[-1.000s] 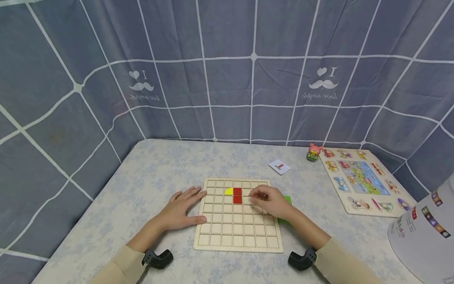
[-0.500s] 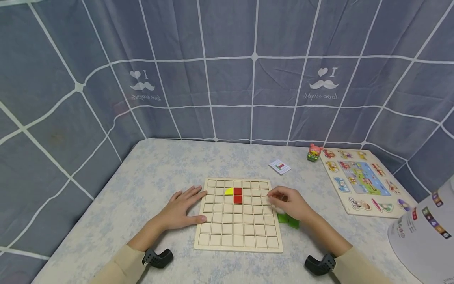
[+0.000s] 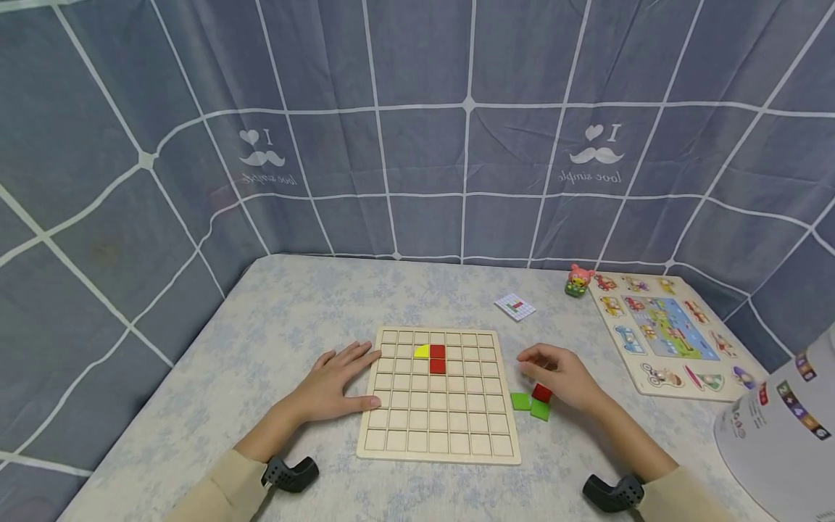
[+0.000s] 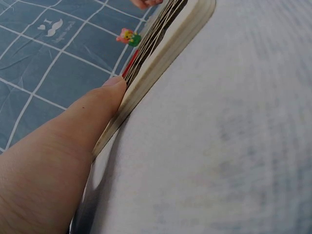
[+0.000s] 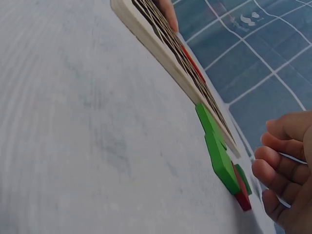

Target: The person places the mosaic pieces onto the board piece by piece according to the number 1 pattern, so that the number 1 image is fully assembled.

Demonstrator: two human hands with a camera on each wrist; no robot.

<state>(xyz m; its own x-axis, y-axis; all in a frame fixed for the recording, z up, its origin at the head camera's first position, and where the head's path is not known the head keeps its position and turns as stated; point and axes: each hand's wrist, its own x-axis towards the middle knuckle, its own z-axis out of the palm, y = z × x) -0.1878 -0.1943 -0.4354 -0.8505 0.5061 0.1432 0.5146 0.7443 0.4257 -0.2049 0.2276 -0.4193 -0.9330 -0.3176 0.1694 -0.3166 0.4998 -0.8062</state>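
Beige sleeves (image 3: 215, 496) with black wrist cameras (image 3: 291, 476)
The cloth looks plain; at each cuff (image 3: 246, 468) the camera is curved, with small dots on its cuff end.

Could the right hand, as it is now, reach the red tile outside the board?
Probably yes: the right hand is very near the red tile, seems to hold nothing, and I see nothing blocking the way.

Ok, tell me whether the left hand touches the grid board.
Touching. In the left wrist view, the left hand has its thumb against the grid board with no visible gap.
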